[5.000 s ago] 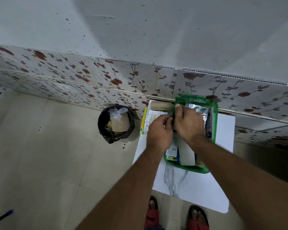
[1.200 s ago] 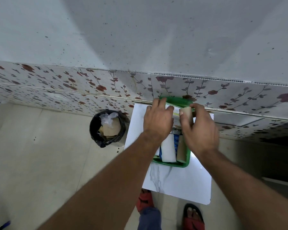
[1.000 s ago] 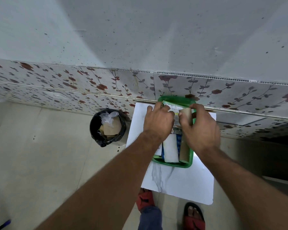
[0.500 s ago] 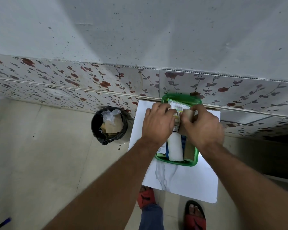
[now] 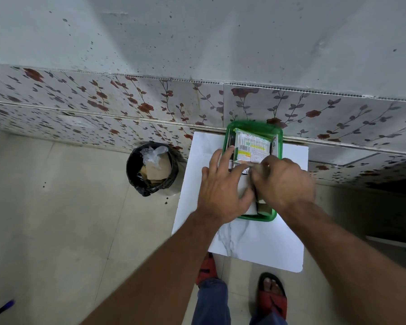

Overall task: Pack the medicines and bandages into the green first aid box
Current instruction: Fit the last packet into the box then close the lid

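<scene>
The green first aid box [image 5: 254, 125] stands open on a white marble-patterned table [image 5: 249, 240], its far end against the tiled wall. A clear packet of cotton swabs [image 5: 252, 148] lies on top of the contents at the far end. My left hand [image 5: 222, 186] rests flat with spread fingers on the left side of the box, pressing on white packs. My right hand [image 5: 283, 181] is closed around a beige bandage roll [image 5: 258, 168] over the right side of the box. Most of the other contents are hidden under my hands.
A black-lined waste bin [image 5: 154, 171] with cardboard and plastic stands on the floor left of the table. The floral tiled wall [image 5: 150, 106] runs right behind the box. My feet in red sandals [image 5: 272, 296] are below the table's near edge.
Both hands have slid back toward me along the box, uncovering the cotton swab packet at the far end. The right hand still grips the beige roll, now lower in the box.
</scene>
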